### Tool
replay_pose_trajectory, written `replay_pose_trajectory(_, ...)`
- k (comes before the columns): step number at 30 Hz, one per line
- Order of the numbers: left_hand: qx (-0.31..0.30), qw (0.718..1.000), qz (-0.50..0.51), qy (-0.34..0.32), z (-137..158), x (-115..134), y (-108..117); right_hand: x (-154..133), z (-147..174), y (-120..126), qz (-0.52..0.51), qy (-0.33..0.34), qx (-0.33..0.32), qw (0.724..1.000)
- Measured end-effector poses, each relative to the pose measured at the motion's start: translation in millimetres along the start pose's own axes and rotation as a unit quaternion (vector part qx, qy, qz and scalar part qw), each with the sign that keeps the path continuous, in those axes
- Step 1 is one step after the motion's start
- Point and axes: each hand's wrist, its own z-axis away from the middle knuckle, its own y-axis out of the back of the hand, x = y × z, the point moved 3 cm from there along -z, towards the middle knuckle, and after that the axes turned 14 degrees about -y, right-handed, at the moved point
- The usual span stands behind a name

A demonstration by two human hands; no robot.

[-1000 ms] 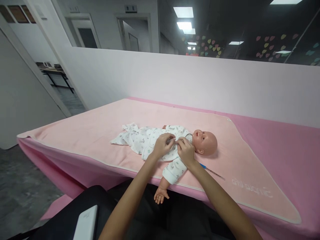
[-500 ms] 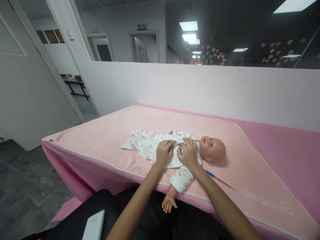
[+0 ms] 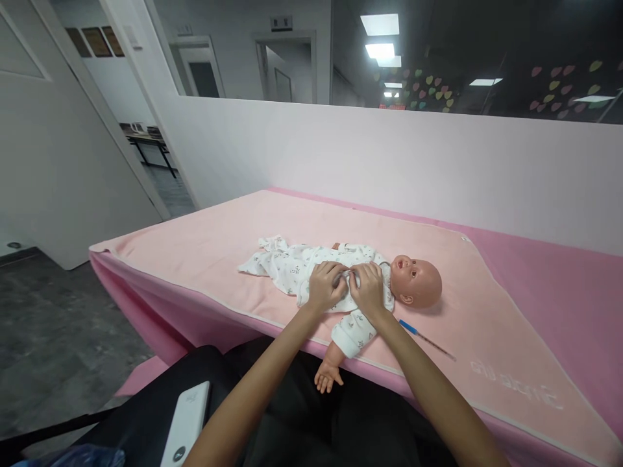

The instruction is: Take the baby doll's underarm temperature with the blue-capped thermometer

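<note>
A baby doll (image 3: 416, 283) lies on its back on a pink blanket (image 3: 195, 253), its head to the right. It wears a white printed baby outfit (image 3: 292, 269), and one arm hangs over the near edge. At the doll's chest, my left hand (image 3: 327, 285) is closed with fingertips pinching the outfit's cloth. Close beside it, my right hand (image 3: 367, 285) also pinches the cloth, with thumb and fingers together. The fingertips nearly meet, and what exactly lies between them is partly hidden.
A thin stick with a blue end (image 3: 409, 326) lies on the blanket near the doll's head. On my lap rests a white power-bank-like device (image 3: 187, 418). Behind the table stands a white low wall (image 3: 438, 168) with glass above; a door (image 3: 63, 149) is at left.
My hands have drawn together at the doll's chest, fingers now bunched on the cloth. The view has tilted down slightly, showing more of the white device. The doll stays in place.
</note>
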Motion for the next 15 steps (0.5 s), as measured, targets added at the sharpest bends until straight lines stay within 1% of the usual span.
replay_pose_trajectory(4, 0.001, 1.000, -0.014, -0.006, -1.2, 2.5, 0.3, -0.2, 0.8, 1.0, -0.014, 0.000, 0.013, 1.000)
replay_pose_trajectory(9, -0.019, 0.999, -0.036, -0.011, -1.6, 2.0, -1.8, -2.6, 0.6, 4.3, -0.018, 0.000, 0.031, 0.999)
replay_pose_trajectory(15, -0.045, 0.997, -0.059, -0.012, -1.7, -0.5, -5.1, -1.5, 0.3, 3.2, -0.022, -0.006, 0.015, 1.000)
